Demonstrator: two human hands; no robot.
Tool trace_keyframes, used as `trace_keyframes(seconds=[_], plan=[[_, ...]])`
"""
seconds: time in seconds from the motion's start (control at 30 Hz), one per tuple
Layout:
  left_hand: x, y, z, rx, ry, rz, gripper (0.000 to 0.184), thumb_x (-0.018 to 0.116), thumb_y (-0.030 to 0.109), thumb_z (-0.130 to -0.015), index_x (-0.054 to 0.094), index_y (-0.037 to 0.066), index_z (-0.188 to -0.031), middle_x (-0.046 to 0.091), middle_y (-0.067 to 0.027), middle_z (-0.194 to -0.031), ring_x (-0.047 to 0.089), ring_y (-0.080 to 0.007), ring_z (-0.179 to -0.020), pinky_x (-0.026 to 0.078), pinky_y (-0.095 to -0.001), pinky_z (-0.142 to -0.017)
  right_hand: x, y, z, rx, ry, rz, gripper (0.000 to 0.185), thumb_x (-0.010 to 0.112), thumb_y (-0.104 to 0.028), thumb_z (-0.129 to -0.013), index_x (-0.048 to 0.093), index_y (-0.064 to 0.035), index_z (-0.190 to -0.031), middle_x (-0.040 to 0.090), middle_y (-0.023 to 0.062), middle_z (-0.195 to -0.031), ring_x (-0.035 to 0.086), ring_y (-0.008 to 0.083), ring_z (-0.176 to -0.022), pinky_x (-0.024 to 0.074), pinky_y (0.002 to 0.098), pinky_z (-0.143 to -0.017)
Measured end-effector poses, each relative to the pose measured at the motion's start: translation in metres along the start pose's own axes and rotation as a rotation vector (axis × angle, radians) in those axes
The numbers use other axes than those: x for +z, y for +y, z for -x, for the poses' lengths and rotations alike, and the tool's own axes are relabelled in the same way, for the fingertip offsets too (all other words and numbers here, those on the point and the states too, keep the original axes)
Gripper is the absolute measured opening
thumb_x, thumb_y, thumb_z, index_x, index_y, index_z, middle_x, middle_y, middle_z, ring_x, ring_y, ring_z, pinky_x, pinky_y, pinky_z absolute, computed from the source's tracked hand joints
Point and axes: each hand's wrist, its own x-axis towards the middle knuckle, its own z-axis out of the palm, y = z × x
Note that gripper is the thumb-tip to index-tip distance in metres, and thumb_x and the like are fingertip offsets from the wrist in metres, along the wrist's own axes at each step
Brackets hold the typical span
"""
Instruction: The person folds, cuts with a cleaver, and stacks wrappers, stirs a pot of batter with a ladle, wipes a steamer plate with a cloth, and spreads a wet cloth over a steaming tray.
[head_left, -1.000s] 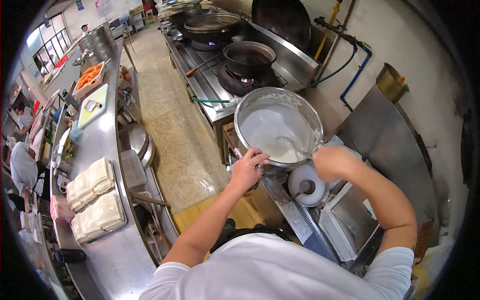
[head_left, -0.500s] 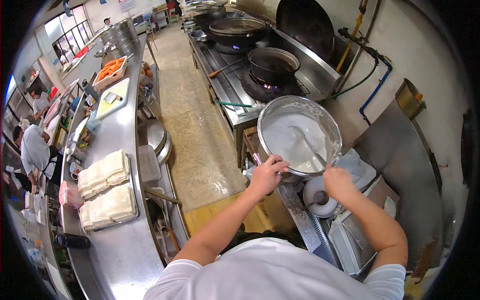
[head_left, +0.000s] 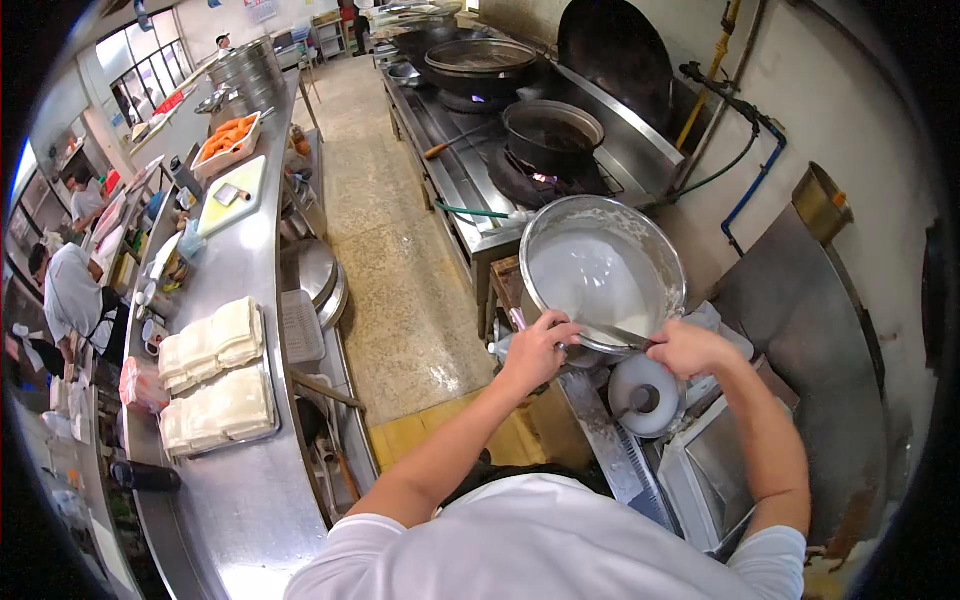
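Note:
A large round metal bowl [head_left: 672, 250] holds smooth white liquid [head_left: 590, 275] and tilts toward me. My left hand [head_left: 540, 352] is closed on its near rim, at the left. My right hand [head_left: 692, 350] is closed around a long metal utensil [head_left: 622, 336] at the bowl's near right edge. The utensil slants low across the near side of the bowl, and its far end is hidden, so I cannot tell its exact kind. Below the bowl sits a white round container with a ring-shaped top [head_left: 645, 400].
A stove with dark woks [head_left: 553, 140] stands beyond the bowl, a flame showing under one. On the left, the steel counter [head_left: 235, 500] carries stacked pale sheets [head_left: 218, 405], a cutting board [head_left: 245, 200] and a carrot tray [head_left: 230, 145]. Another person [head_left: 75, 290] works further left.
My right hand has moved slightly right, and the utensil has swung from a steep slant in the liquid to a flatter one near the rim. My left hand keeps its hold.

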Motion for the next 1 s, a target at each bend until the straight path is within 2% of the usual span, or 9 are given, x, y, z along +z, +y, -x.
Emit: trace_keyframes(seconds=[0.1,0.2,0.33,0.37,0.47,0.6,0.7,0.9,1.0], plan=[[0.002,0.000,0.000,0.003,-0.009,-0.002,0.018,0.076,0.012,-0.085,0.077,0.019,-0.102,0.068,-0.0013,-0.104,0.072,-0.0277,-0.081,0.057,-0.0415,-0.067,0.019,0.023,-0.005,0.045,0.072,-0.317,0.021,0.061,-0.019,-0.097,0.069,0.0004,-0.094,0.057,0.0024,-0.065,0.048,0.0109,-0.045,0.0359,0.0310,-0.038],[0.006,0.000,0.002,0.002,-0.001,0.016,0.017,0.076,0.012,-0.085,0.077,0.019,-0.101,0.068,-0.0014,-0.104,0.071,-0.0281,-0.081,0.057,-0.0413,-0.067,0.040,0.038,0.004,-0.023,0.148,-0.596,0.018,0.059,-0.016,-0.098,0.066,0.0000,-0.093,0.056,0.0021,-0.068,0.045,0.0101,-0.043,0.0328,0.0298,-0.037],[0.008,-0.002,0.004,-0.004,0.002,0.016,0.016,0.076,0.013,-0.086,0.077,0.019,-0.101,0.069,-0.0013,-0.104,0.071,-0.0281,-0.082,0.056,-0.0415,-0.067,0.064,0.049,0.014,-0.078,0.199,-0.779,0.020,0.056,-0.014,-0.101,0.068,-0.0001,-0.108,0.055,0.0013,-0.069,0.042,0.0079,-0.042,0.0307,0.0279,-0.038],[0.007,-0.001,0.003,-0.009,0.000,0.023,0.016,0.076,0.013,-0.086,0.077,0.019,-0.101,0.069,-0.0013,-0.104,0.071,-0.0281,-0.082,0.056,-0.0414,-0.066,0.070,0.048,0.019,-0.061,0.268,-0.783,0.026,0.055,-0.014,-0.102,0.067,-0.0002,-0.120,0.056,0.0009,-0.069,0.042,0.0065,-0.043,0.0306,0.0272,-0.039],[0.008,0.000,0.000,-0.015,-0.003,0.021,0.018,0.076,0.013,-0.086,0.078,0.020,-0.102,0.069,-0.0011,-0.104,0.071,-0.0281,-0.082,0.056,-0.0413,-0.066,0.085,0.052,0.026,-0.069,0.326,-0.896,0.029,0.056,-0.013,-0.102,0.066,-0.0004,-0.126,0.056,0.0000,-0.070,0.040,0.0051,-0.043,0.0300,0.0266,-0.039],[0.006,0.003,-0.004,-0.011,-0.005,0.011,0.020,0.076,0.010,-0.085,0.078,0.019,-0.103,0.069,-0.0018,-0.103,0.071,-0.0275,-0.082,0.056,-0.0408,-0.068,0.109,0.067,0.026,-0.199,0.519,-0.688,0.035,0.058,-0.016,-0.102,0.064,0.0027,-0.131,0.061,-0.0005,-0.074,0.055,0.0092,-0.058,0.0446,0.0276,-0.054],[0.011,0.000,-0.003,-0.012,0.007,0.045,0.022,0.076,0.008,-0.084,0.078,0.019,-0.103,0.069,-0.0020,-0.103,0.071,-0.0270,-0.083,0.056,-0.0404,-0.069,0.123,0.063,0.039,-0.147,0.663,-0.630,0.036,0.060,-0.017,-0.101,0.064,0.0042,-0.130,0.067,0.0050,-0.079,0.062,0.0119,-0.070,0.0505,0.0301,-0.065],[0.010,-0.002,-0.003,-0.036,-0.033,0.031,0.025,0.074,0.005,-0.083,0.078,0.019,-0.104,0.069,-0.0016,-0.106,0.071,-0.0267,-0.083,0.057,-0.0399,-0.069,0.145,0.074,0.044,-0.213,0.944,-0.316,0.036,0.062,-0.013,-0.097,0.065,0.0027,-0.130,0.073,0.0230,-0.096,0.071,0.0369,-0.081,0.0545,0.0422,-0.073],[0.009,-0.001,-0.003,-0.040,-0.035,0.018,0.026,0.073,0.005,-0.083,0.078,0.019,-0.104,0.069,-0.0017,-0.106,0.071,-0.0266,-0.083,0.057,-0.0402,-0.069,0.148,0.082,0.040,-0.133,1.050,-0.062,0.039,0.064,-0.015,-0.096,0.064,0.0021,-0.132,0.072,0.0247,-0.108,0.070,0.0416,-0.094,0.0540,0.0452,-0.085]])
